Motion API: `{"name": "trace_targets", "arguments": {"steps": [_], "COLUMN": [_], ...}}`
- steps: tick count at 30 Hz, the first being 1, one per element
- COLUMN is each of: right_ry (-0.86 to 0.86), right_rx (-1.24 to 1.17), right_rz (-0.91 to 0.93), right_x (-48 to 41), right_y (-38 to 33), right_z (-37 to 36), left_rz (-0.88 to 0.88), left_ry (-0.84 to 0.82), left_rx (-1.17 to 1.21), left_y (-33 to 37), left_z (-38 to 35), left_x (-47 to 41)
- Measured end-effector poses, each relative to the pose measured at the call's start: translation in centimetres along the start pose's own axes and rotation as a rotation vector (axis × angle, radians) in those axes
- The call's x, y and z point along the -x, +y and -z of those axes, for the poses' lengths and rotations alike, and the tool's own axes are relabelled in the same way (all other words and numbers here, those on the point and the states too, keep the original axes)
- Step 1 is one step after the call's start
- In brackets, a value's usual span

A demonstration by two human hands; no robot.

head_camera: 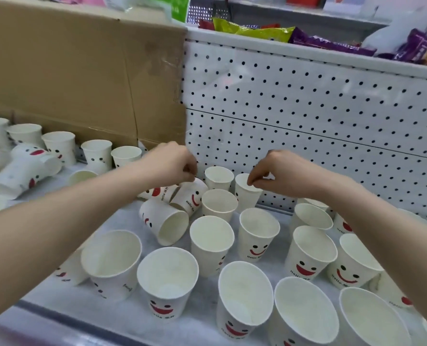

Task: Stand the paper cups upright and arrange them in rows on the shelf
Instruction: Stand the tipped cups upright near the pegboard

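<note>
White paper cups with red smiley faces fill the grey shelf [70, 308]. Several stand upright in loose rows at the front and right, such as one cup [211, 243]. Near the middle, one cup [166, 224] lies on its side with its mouth toward me. My left hand [175, 161] is closed, its fingertips on the base of a tipped cup [191, 194] behind it. My right hand [272, 168] pinches the rim of an upright cup [246, 196] by the back panel. My forearm hides part of the cups at right.
A large cardboard box [82, 71] stands at the back left, with a row of upright cups and toppled stacked cups [25, 168] in front of it. The white pegboard panel [307, 108] closes the back. Snack packets [257, 32] lie on the shelf above.
</note>
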State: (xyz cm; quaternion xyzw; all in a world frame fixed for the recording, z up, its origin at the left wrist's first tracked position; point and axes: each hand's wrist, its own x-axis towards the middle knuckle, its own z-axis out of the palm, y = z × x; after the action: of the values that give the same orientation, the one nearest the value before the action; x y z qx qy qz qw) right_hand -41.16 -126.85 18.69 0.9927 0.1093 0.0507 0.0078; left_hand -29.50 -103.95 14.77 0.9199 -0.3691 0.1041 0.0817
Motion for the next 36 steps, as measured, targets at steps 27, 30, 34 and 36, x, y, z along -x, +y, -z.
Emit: {"name": "trace_targets", "arguments": {"steps": [27, 30, 34, 36], "right_ry": [-0.276, -0.277, -0.211, -0.144], "right_rx": [0.174, 0.101, -0.03, -0.062], "right_rz": [-0.366, -0.332, -0.314, -0.319], "right_x": [-12.1, -12.0, -12.0, -12.0], "right_y": [-10.8, -11.4, -11.9, -11.9], "right_z": [-4.7, -4.5, -3.7, -3.2], "left_rz": [-0.216, -0.224, -0.192, -0.202], "left_ry": [-0.327, -0.359, -0.411, -0.384], "left_rx": [-0.205, -0.23, -0.223, -0.205], "left_y": [-12.7, -13.2, -13.8, -13.9], "left_z": [-1.9, -1.6, -1.1, -0.7], "left_x": [0.9, 1.6, 2.0, 2.2]}}
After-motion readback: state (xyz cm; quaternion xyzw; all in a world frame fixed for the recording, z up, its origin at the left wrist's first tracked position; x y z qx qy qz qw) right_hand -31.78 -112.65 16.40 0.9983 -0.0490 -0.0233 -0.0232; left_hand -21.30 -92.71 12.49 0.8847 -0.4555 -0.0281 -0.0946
